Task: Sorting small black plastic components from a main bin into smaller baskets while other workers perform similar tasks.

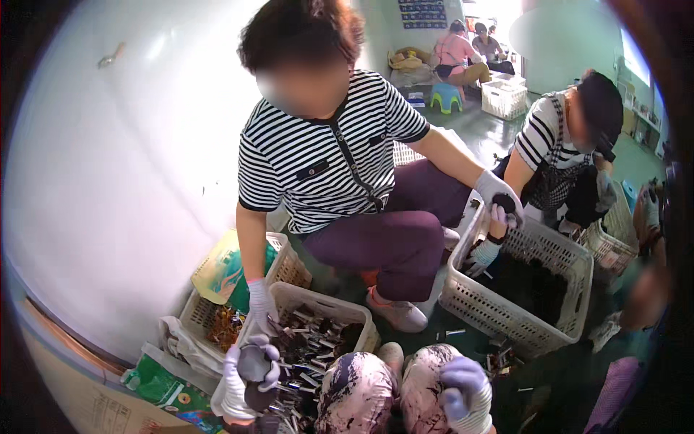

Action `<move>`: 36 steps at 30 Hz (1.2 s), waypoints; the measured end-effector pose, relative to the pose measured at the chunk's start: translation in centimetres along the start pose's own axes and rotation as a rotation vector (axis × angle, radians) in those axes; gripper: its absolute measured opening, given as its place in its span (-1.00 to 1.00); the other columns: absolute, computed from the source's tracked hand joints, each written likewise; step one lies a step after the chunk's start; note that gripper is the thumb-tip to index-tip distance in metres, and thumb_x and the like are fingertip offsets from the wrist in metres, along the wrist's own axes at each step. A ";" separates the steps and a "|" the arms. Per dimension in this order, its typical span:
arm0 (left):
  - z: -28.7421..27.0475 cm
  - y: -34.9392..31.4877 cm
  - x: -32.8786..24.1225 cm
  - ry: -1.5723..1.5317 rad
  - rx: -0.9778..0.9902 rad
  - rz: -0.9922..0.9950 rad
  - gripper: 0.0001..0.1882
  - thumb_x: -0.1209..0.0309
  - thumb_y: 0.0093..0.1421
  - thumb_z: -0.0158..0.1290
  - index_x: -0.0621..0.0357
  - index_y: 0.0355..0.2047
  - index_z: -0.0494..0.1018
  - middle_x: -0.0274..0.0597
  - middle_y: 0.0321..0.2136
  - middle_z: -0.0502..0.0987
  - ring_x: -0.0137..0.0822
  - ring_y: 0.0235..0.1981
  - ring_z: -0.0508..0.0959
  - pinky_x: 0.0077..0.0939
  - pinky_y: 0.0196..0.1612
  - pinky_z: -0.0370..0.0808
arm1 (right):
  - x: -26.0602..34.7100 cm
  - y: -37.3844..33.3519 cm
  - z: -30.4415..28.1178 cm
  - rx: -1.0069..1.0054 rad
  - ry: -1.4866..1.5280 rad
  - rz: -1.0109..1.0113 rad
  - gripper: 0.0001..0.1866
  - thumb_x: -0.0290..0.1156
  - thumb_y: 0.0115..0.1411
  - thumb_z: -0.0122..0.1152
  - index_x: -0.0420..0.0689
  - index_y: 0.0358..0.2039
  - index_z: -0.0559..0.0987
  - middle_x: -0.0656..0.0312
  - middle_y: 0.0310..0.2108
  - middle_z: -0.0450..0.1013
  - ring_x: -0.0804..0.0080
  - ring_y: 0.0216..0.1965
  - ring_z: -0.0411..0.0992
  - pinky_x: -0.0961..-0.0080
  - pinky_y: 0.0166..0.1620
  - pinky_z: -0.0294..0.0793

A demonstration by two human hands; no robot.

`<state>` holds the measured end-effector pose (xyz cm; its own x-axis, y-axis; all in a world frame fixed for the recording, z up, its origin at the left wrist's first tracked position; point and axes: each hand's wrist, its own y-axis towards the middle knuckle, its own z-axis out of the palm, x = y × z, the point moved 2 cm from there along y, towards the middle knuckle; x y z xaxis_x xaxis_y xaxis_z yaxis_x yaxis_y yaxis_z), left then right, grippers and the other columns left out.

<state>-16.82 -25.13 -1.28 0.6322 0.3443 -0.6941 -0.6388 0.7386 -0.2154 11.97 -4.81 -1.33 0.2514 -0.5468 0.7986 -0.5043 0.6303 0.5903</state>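
Grey round piece in the left hand, beside a crate of metal-stemmed pieces

The grey round piece [253,363] sits at the lower left of the frame, in the gloved left hand [238,383]; the fingers curl round its edge, closed on it. A dark round piece [260,397] shows just below it. Next to this hand, at lower centre, a pale plastic crate [325,293] holds a jumble of dark-headed pieces with shiny metal stems [311,336]. The gloved right hand [466,394] is over the patterned trouser leg [426,390] at the bottom right of centre, its fingers partly bent; whether they hold anything I cannot tell.

A co-worker's gloved hand [262,309] is at the crate's left edge. Farther left, a basket [194,318] contains amber-coloured pieces [227,325]. Right of centre, a large white crate [506,322] contains a black mass [531,286]; above it, another co-worker's-side glove [495,189] grips a dark round object [504,205].
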 end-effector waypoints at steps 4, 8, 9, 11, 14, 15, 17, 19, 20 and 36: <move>12.4 -3.2 3.3 -0.114 0.106 0.030 -0.46 -0.12 0.25 -0.18 0.02 -0.01 0.37 -0.11 -0.29 0.47 -0.36 -0.66 0.35 -0.62 -0.76 0.23 | 4.6 -0.2 2.5 0.246 -0.103 -0.229 -0.65 -0.46 -0.09 0.33 -0.09 -0.22 0.54 0.10 -0.19 0.42 0.09 -0.17 0.39 0.29 -0.09 0.39; 15.3 -2.3 11.3 -0.476 0.184 -0.365 -0.45 -0.07 0.23 -0.14 0.09 0.00 0.39 0.04 -0.12 0.46 -0.21 -0.47 0.38 -0.59 -0.66 0.30 | 4.2 -0.6 2.8 0.303 -0.038 -0.080 -0.62 -0.35 -0.16 0.40 0.01 -0.24 0.58 0.17 -0.23 0.44 0.20 -0.37 0.40 0.31 -0.34 0.38; 15.6 -2.5 12.4 -0.556 0.069 -0.417 -0.46 -0.06 0.24 -0.14 0.09 0.00 0.39 0.05 -0.10 0.45 -0.18 -0.42 0.38 -0.59 -0.64 0.32 | 3.9 -1.0 2.1 0.289 0.006 0.118 -0.63 -0.34 -0.16 0.40 -0.01 -0.25 0.58 0.19 -0.27 0.45 0.21 -0.40 0.40 0.32 -0.38 0.37; 14.5 -1.8 14.6 -0.631 0.215 -0.465 -0.49 -0.05 0.25 -0.12 0.04 0.02 0.35 -0.04 -0.10 0.37 -0.10 -0.33 0.40 -0.39 -0.47 0.42 | 4.2 -1.9 0.5 0.090 -0.392 -0.400 -0.63 -0.37 -0.17 0.39 -0.07 -0.26 0.58 0.19 -0.37 0.46 0.21 -0.44 0.41 0.34 -0.41 0.37; 14.7 -2.1 17.2 -0.562 0.169 -0.562 -0.55 0.02 0.26 -0.09 0.03 0.01 0.34 -0.05 -0.12 0.38 -0.12 -0.33 0.41 -0.34 -0.39 0.44 | 2.7 -4.0 -1.2 0.178 -0.376 -0.404 -0.63 -0.42 -0.14 0.34 -0.08 -0.23 0.58 0.17 -0.32 0.44 0.20 -0.35 0.42 0.33 -0.28 0.42; 14.3 -1.8 17.7 -0.365 0.119 -0.526 -0.54 0.01 0.24 -0.05 0.02 0.01 0.34 -0.02 -0.15 0.40 -0.11 -0.29 0.45 -0.22 -0.31 0.47 | 3.8 -2.9 -1.6 0.012 -0.387 -0.395 -0.65 -0.40 -0.17 0.36 -0.12 -0.28 0.57 0.21 -0.38 0.44 0.23 -0.47 0.38 0.33 -0.42 0.37; 14.2 -1.7 18.9 -0.496 0.052 -0.503 -0.61 0.22 0.29 -0.14 0.14 0.05 0.30 -0.06 0.02 0.35 -0.18 0.06 0.35 -0.32 0.16 0.26 | 3.6 -3.1 -2.6 -0.086 -0.285 -0.004 -0.72 -0.46 -0.04 0.27 -0.18 -0.25 0.57 0.18 -0.40 0.43 0.25 -0.47 0.39 0.34 -0.40 0.38; 14.1 -1.9 18.0 -0.110 0.193 -0.397 -0.55 0.14 0.32 -0.20 0.17 0.08 0.27 -0.09 0.00 0.36 -0.21 0.06 0.34 -0.34 0.16 0.26 | 3.1 -2.8 -3.1 -0.163 -0.072 0.289 -0.72 -0.41 0.06 0.24 -0.23 -0.20 0.55 0.08 -0.34 0.46 0.15 -0.38 0.44 0.31 -0.31 0.43; 14.0 -1.7 17.9 -0.718 -0.039 -0.659 -0.55 0.13 0.32 -0.19 0.18 0.07 0.26 -0.09 -0.02 0.37 -0.20 0.06 0.34 -0.34 0.16 0.27 | 2.7 -2.3 -3.1 -0.161 -0.128 0.409 -0.75 -0.33 0.20 0.14 -0.22 -0.19 0.52 0.20 -0.36 0.48 0.49 -0.40 0.40 0.57 -0.24 0.40; 16.3 -0.5 13.4 0.293 0.460 -0.181 -0.45 -0.02 0.19 0.00 0.10 0.03 0.33 -0.02 -0.06 0.35 -0.15 -0.13 0.33 -0.42 -0.20 0.27 | -1.2 1.1 -5.5 -0.244 0.037 0.229 -0.69 -0.40 0.13 0.20 -0.16 -0.10 0.48 0.16 -0.21 0.44 0.27 -0.06 0.36 0.39 0.03 0.34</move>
<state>-0.87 -11.46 0.68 0.5239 0.0619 -0.8495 -0.2332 0.9697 -0.0731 15.61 -0.45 -0.96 0.1864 -0.3580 0.9149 -0.3394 0.8504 0.4020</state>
